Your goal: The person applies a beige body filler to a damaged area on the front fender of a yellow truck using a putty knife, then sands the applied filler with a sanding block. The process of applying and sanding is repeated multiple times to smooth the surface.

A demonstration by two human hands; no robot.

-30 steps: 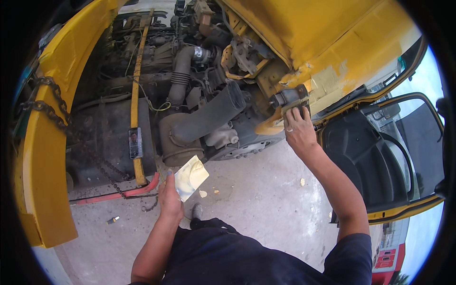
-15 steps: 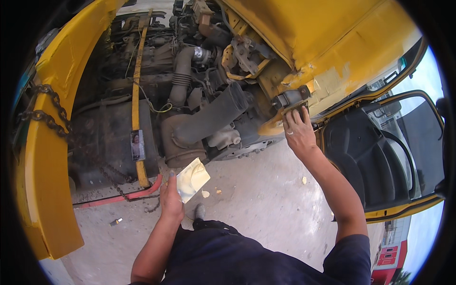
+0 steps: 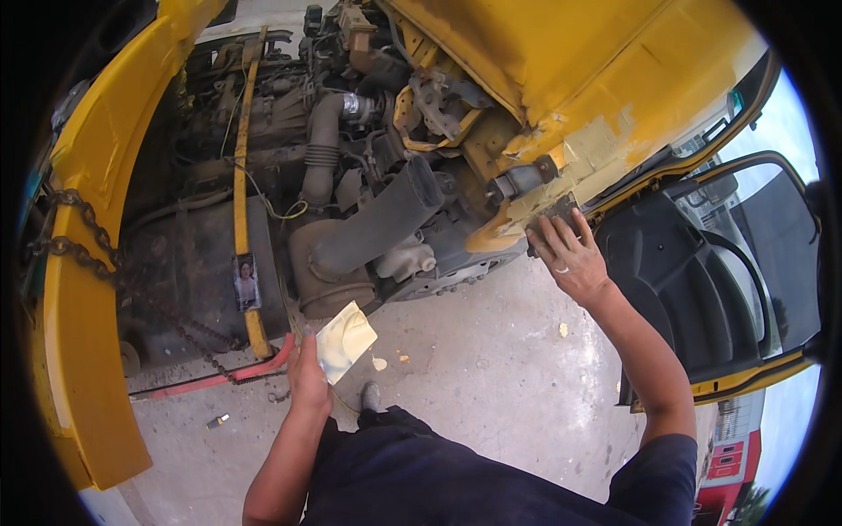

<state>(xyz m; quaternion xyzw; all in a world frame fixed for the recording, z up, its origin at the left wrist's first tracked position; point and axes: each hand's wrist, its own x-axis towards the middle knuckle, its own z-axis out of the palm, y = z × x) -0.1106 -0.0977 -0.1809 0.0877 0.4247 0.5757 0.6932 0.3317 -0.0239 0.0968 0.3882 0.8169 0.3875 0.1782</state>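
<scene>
My left hand [image 3: 309, 377] grips a flat board [image 3: 346, 340] smeared with cream paste, held low in front of my body. My right hand [image 3: 568, 256] has its fingers on a small dark flat piece [image 3: 554, 213], probably a spreader or block, at the lower edge of a yellow cab panel [image 3: 636, 57]. Cream patches [image 3: 583, 151] cover part of that panel. A metal hinge-like fitting [image 3: 517, 184] sits just above my right fingers.
An exposed engine bay with a large dark duct [image 3: 381, 223], a yellow bar [image 3: 241, 193], a yellow side panel [image 3: 88, 351] with a hanging chain [image 3: 74, 250], and an open door [image 3: 706, 289] surround me. A small object [image 3: 217, 421] lies on the concrete floor [image 3: 491, 368].
My right hand has moved rightward and slightly down, with the dark piece now showing more above its fingers. My left hand and board have shifted slightly left and down.
</scene>
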